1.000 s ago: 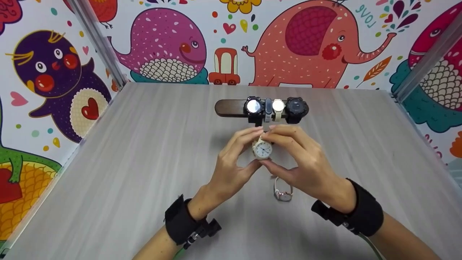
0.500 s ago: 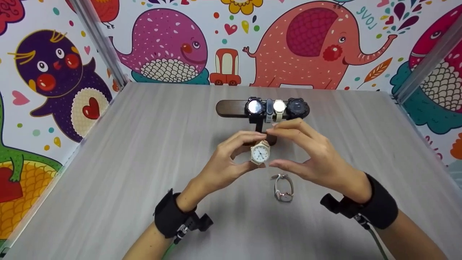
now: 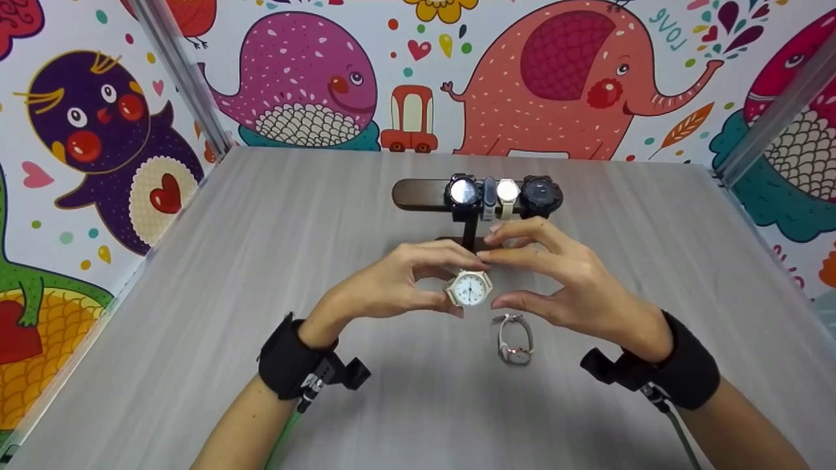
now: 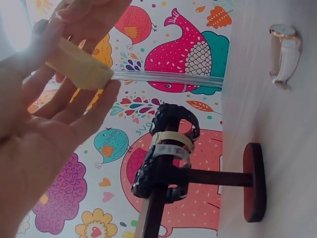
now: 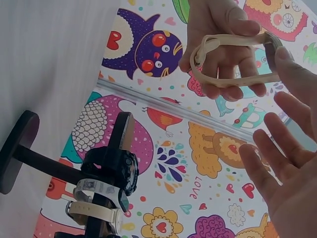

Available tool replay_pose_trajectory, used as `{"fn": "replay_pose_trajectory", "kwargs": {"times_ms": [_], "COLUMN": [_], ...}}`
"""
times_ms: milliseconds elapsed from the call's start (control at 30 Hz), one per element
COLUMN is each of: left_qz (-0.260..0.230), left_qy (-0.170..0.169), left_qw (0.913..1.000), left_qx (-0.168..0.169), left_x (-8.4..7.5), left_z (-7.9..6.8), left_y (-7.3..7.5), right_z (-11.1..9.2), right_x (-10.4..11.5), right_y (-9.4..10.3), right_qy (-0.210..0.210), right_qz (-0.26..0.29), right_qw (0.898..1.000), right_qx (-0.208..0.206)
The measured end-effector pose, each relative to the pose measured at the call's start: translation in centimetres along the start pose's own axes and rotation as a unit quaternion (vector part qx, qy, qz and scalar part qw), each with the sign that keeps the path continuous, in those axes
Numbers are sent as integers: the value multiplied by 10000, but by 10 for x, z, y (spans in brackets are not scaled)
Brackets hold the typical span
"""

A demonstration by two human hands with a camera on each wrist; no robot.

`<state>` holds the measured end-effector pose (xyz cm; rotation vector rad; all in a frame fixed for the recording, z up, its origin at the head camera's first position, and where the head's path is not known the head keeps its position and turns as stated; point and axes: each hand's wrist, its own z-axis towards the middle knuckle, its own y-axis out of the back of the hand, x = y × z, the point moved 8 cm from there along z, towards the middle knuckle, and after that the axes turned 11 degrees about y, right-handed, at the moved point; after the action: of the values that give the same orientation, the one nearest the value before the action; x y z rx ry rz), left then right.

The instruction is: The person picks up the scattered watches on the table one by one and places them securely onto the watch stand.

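Observation:
A cream-strapped wristwatch [image 3: 470, 289] with a round white dial is held up above the table, its face toward the head camera. My left hand [image 3: 398, 277] pinches it by the strap side, thumb below and fingers above. In the right wrist view the cream strap [image 5: 233, 39] forms a loop, with the left hand [image 5: 220, 25] behind it. My right hand [image 3: 562, 274] is spread around the watch's right side, its fingers extended and thumb apart from them. The right thumb [image 5: 292, 64] overlaps the watch case in the right wrist view; whether it touches I cannot tell.
Behind the hands stands a dark wooden T-shaped watch stand [image 3: 418, 194] carrying several watches, including a black watch [image 3: 539, 193] at its right end. A second wristwatch [image 3: 517, 356] with a pale strap lies on the grey table [image 3: 261, 261] in front. Printed panels enclose the table.
The watch has come slightly lower and tilted, with my left hand moving down and left. My right hand has drawn away to the right from its earlier hold on the watch.

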<state>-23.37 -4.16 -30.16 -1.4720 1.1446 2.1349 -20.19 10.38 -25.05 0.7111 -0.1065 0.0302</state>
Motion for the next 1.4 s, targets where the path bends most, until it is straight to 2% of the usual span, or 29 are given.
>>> {"fn": "replay_pose_trajectory", "kwargs": {"times_ms": [100,267,533,767,967,1067,1133,1200,1267,1333,1400], "left_qz": [139,204,4,-318,-491,-482,-431,-275,114,628,1160], "left_qy": [-32,-153,100,90,148,90,-64,-361,-782,-1213,-1554], "left_qw": [9997,9994,9999,9994,9980,9967,9947,9896,9769,9538,9236], "left_qx": [180,234,141,-30,-360,-652,-932,-1366,-1985,-2676,-3306], "left_x": [-3,-3,9,15,20,18,14,8,-1,-10,-18], "left_z": [0,0,-3,-5,-7,-9,-11,-14,-20,-28,-36], "left_y": [1,1,-2,-4,-4,-3,-2,-1,2,3,3], "right_z": [1,1,-1,-5,-9,-10,-11,-12,-12,-13,-14], "right_x": [3,6,4,4,4,4,4,4,3,1,0], "right_y": [0,-1,-8,-10,-9,-8,-7,-5,-3,-1,1], "right_qy": [229,608,670,591,582,575,572,568,539,491,451], "right_qz": [27,2,-42,-58,-28,-131,-232,-319,-420,-522,-616], "right_qw": [9997,9977,9972,9972,9951,9934,9921,9900,9876,9848,9819], "right_qx": [-111,-298,-334,-447,-803,-980,-1097,-1249,-1417,-1583,-1735]}}
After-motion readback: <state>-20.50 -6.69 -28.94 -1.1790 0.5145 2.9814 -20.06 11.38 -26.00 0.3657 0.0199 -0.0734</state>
